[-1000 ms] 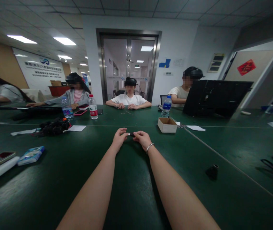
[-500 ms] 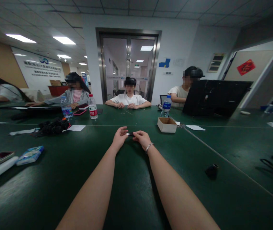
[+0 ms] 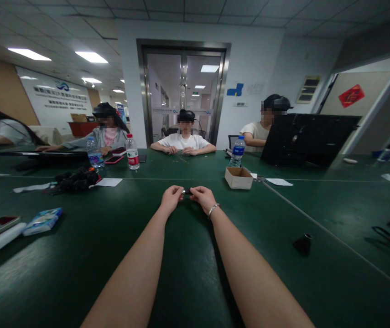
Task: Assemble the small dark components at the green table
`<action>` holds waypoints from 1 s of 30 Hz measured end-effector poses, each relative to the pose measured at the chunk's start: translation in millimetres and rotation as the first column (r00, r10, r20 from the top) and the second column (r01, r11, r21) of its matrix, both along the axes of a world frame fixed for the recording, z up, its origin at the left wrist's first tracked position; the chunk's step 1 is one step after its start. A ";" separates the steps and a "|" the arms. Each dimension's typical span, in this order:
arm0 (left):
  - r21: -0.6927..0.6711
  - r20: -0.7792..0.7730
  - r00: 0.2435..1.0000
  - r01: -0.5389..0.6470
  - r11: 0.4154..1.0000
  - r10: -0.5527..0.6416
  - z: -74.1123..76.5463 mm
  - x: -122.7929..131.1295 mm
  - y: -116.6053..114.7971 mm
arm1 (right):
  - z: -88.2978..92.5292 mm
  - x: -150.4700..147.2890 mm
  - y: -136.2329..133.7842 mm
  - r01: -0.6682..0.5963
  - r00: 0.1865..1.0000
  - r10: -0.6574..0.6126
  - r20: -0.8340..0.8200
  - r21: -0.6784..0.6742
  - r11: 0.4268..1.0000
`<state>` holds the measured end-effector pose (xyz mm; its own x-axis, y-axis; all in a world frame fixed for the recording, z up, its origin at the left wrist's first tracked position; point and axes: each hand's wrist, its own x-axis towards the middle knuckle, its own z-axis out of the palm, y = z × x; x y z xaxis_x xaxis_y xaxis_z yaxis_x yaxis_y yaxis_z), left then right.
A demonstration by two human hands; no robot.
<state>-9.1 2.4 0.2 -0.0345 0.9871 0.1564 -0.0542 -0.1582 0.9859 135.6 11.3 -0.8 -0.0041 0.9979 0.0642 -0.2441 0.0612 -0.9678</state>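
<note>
The slim black piece (image 3: 188,192) is held over the broad, smooth green tabletop (image 3: 189,282), short of its far edge; nearer that edge, to the right, sits a pale, straight-sided open box (image 3: 238,181); the curled right hand (image 3: 204,199) grips the dark end, and the left hand (image 3: 172,199) pinches the shiny, metal-looking tip (image 3: 184,192)

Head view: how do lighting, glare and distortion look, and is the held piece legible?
Head view: dim overall, bright ceiling panels; head view: pale sheen on the green table, lower left; head view: apparent wide-angle stretching toward the edges; head view: the small dark piece between left hand and right hand is too small for fine detail.
</note>
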 end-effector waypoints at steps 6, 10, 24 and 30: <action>0.114 0.005 0.998 -0.067 0.991 0.067 0.2 -1.3 -1.7 | -2.5 0.4 2.3 -0.009 1.000 0.009 0.001 0.003 1.000; 0.055 -0.062 0.998 0.009 0.998 -0.006 1.2 -1.8 -2.9 | -1.7 1.2 2.1 -0.011 1.000 0.011 -0.006 0.002 1.000; -0.010 -0.290 0.956 -0.055 0.998 0.049 -4.7 -2.7 3.5 | -0.5 0.1 1.1 -0.027 0.999 0.027 -0.018 0.002 1.000; -0.032 -0.410 0.911 -0.067 0.997 0.048 -0.6 -3.0 -0.3 | 0.0 -0.1 1.0 -0.005 1.000 0.005 -0.025 -0.002 1.000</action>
<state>-12.1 2.1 -0.3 -0.0335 0.9915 0.1256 0.3628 -0.1050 0.9259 135.5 12.3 -0.7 -0.0080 0.9980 0.0621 -0.2683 0.0576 -0.9616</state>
